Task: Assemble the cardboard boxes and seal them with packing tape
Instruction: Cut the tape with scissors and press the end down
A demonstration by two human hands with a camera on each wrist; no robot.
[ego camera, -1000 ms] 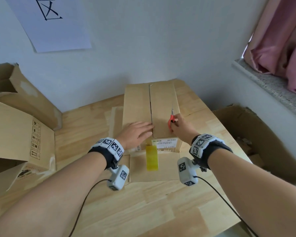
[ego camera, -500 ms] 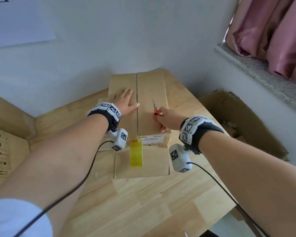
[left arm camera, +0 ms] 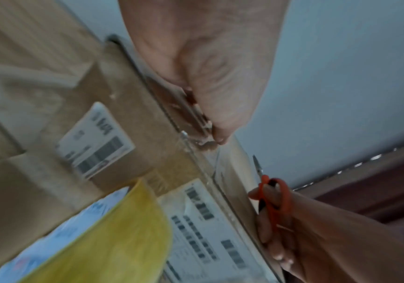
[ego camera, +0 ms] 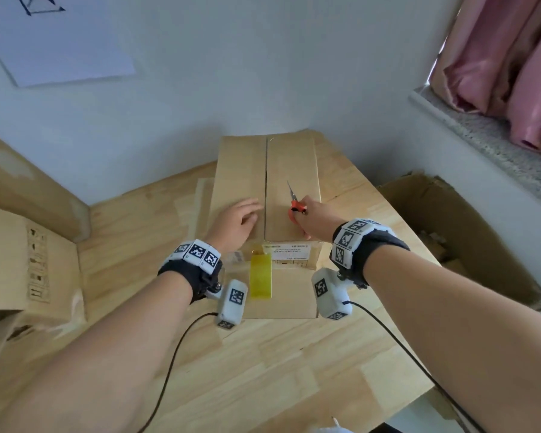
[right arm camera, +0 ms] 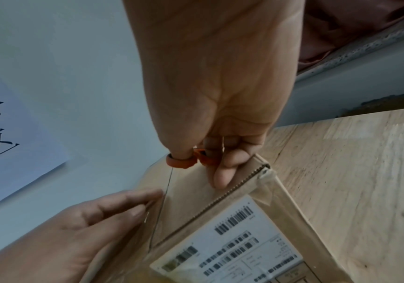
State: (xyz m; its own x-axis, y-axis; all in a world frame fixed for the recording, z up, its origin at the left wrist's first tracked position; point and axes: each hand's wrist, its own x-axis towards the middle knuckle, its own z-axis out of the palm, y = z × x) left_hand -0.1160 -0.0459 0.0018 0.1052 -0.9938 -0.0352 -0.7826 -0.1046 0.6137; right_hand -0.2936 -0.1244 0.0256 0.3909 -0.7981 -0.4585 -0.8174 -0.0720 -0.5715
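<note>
A cardboard box stands on the wooden table with its two top flaps folded down and meeting at a centre seam. My left hand lies flat on the left flap beside the seam, fingers straight. My right hand rests on the right flap and grips orange-handled scissors, blades pointing away from me; thumb through a ring. A yellowish tape roll hangs against the box's near face beside a white label, large in the left wrist view.
A flattened cardboard sheet lies under the box. More cardboard boxes crowd the table's left side. An open box sits below the table's right edge. The wall runs just behind the box; a window sill is at right.
My left hand slid forward along the left flap, then came back toward the near edge. My right hand kept the scissors on the right flap. The head view shifted.
</note>
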